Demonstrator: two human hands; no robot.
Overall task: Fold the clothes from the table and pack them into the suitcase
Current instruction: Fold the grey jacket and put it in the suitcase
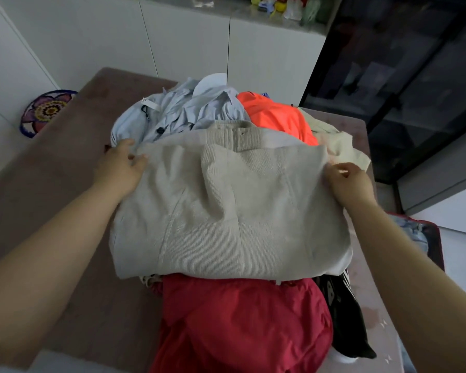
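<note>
With my left hand [120,164] and right hand [347,181] each pinching a side edge of the beige corduroy garment [226,211] lying atop the clothes heap [240,319] on the bench [65,170], I'd hold it taut and fold it squarely before carrying it to the suitcase [437,243] at my right.

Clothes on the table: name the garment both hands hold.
The beige ribbed garment spread on top: left hand and right hand pinch its far corners. The red garment, orange garment and light blue shirt are in neither hand.
</note>
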